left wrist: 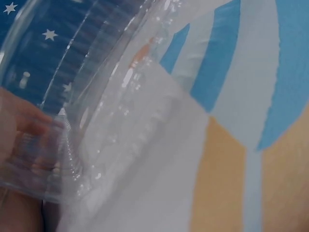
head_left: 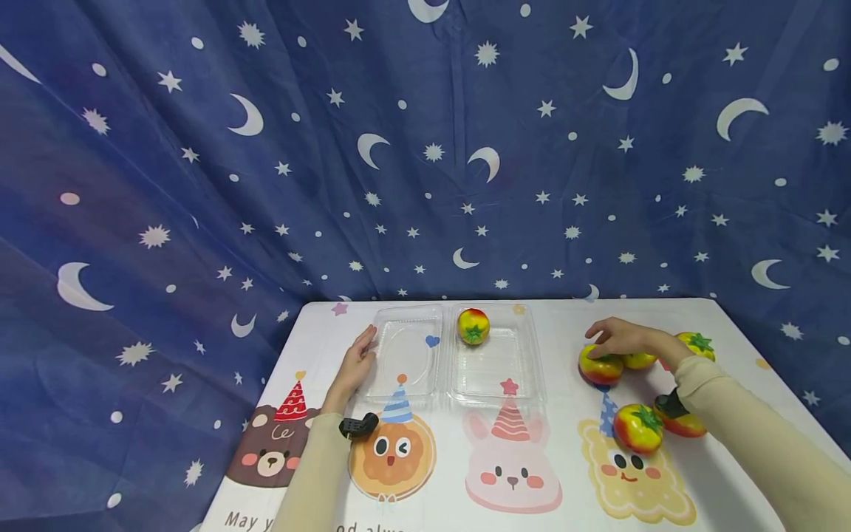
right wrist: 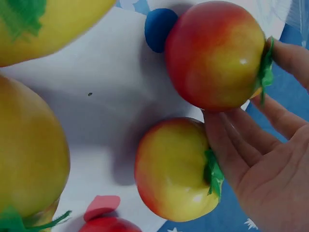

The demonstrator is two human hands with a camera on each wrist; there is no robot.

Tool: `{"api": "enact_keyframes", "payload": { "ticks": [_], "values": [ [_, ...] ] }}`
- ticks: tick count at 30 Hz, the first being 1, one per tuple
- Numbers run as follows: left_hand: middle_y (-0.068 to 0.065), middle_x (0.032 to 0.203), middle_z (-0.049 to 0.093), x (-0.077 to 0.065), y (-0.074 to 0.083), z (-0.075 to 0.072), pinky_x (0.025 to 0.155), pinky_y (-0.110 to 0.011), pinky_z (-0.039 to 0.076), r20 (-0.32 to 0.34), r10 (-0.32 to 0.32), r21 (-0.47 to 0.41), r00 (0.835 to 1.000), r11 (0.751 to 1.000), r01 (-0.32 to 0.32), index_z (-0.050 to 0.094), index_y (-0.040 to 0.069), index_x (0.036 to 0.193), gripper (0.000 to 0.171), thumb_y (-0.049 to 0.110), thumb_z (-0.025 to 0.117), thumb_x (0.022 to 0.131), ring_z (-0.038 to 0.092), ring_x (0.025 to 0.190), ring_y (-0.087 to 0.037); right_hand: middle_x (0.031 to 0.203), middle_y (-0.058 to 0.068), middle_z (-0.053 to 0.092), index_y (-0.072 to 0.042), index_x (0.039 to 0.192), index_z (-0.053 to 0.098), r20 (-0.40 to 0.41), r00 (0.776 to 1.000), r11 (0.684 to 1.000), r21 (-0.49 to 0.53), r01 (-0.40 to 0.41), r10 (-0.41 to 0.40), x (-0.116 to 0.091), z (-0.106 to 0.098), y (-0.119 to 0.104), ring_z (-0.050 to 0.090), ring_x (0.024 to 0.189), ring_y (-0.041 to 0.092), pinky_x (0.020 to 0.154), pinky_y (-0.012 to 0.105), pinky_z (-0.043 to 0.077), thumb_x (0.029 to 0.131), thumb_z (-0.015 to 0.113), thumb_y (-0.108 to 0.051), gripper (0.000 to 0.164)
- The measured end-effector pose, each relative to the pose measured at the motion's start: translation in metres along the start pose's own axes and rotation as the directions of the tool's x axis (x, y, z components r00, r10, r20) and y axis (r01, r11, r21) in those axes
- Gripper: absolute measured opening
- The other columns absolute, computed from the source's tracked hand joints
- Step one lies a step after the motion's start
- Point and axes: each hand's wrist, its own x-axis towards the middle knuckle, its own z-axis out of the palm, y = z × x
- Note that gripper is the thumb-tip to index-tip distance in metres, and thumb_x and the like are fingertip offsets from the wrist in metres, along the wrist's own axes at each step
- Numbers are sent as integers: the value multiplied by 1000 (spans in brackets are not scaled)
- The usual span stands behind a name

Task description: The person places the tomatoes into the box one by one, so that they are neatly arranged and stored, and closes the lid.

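Note:
My right hand [head_left: 621,338] holds a glossy red-and-yellow fruit [head_left: 601,367] with a green leafy top, at the right of the table. In the right wrist view the thumb touches its leaves and the other fingers lie under its side. A second such fruit [right wrist: 176,169] sits right beside those fingers. At the left, my left hand [head_left: 355,366] rests with extended fingers along the outer side of a hinged clear plastic box [head_left: 405,362], which lies spread out. Its fingers show through the plastic in the left wrist view. One fruit [head_left: 473,326] sits in the box's right half [head_left: 495,369], at the back left corner.
More of these fruits lie around my right forearm: one at the back [head_left: 696,343], one in front [head_left: 638,430], and one [head_left: 688,425] partly hidden by the wrist camera. A white cartoon-printed cloth [head_left: 399,510] covers the table; a blue starry curtain [head_left: 432,185] hangs behind.

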Motion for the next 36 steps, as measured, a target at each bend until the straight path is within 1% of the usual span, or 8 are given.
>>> {"api": "enact_keyframes", "payload": {
  "ticks": [3,10,14,18,23,27,32,36],
  "values": [
    [-20,160,23,-1,0,0,117,-47,28,-4,11,0,1000,1000,-11,35,-7,149,56,-12,42,94,39,138,-39,114,26,61,10,124,57,1,1000,999,-43,-11,11,1,3,-5,59,102,37,91,50,53,86,74,-29,57],
    [-27,158,20,-11,23,-5,116,-53,26,29,3,-38,1000,999,-2,32,-13,146,54,-14,40,93,36,137,-47,105,17,61,5,118,61,18,999,997,-56,-43,44,2,5,-11,56,90,26,81,38,55,86,75,-34,53],
    [-22,160,20,-5,2,0,117,-50,26,11,-5,-27,1000,1000,5,33,-8,149,55,-12,40,95,36,138,-43,105,20,63,9,121,58,-31,1000,1000,-17,-1,1,4,2,-11,59,86,23,77,35,58,87,74,-35,58],
    [-19,160,23,-2,-2,0,117,-48,27,1,2,-14,1000,1000,-2,34,-7,149,55,-10,42,95,38,138,-40,106,21,62,13,125,54,-107,993,997,54,49,-43,7,-6,-17,59,83,22,73,32,59,89,73,-32,61],
    [-18,160,24,0,-3,0,116,-46,29,-9,5,-2,1000,1000,-5,35,-6,149,55,-11,42,94,41,136,-38,108,26,62,14,122,56,-238,965,992,21,121,-112,10,-11,-26,60,88,29,71,31,59,89,72,-32,59],
    [-22,159,23,-6,11,-1,116,-49,28,-5,12,-9,1000,1000,-12,34,-10,147,54,-13,41,94,41,135,-42,111,26,62,13,121,58,-338,929,988,-22,151,-149,14,-12,-34,59,95,35,72,32,58,90,72,-32,57],
    [-31,156,21,-17,37,-7,115,-54,27,31,15,-8,999,1000,-14,33,-17,144,53,-15,41,92,39,134,-48,113,25,63,11,124,58,-414,901,989,1,145,-132,18,-12,-49,59,97,36,79,36,57,89,72,-32,57],
    [-31,157,20,-15,36,-7,115,-53,27,36,22,-17,999,1000,-21,32,-17,145,53,-16,41,92,38,135,-48,117,26,61,10,127,56,-450,883,986,29,162,-132,26,-12,-62,60,97,36,81,37,57,90,72,-31,58]
  ]
}}
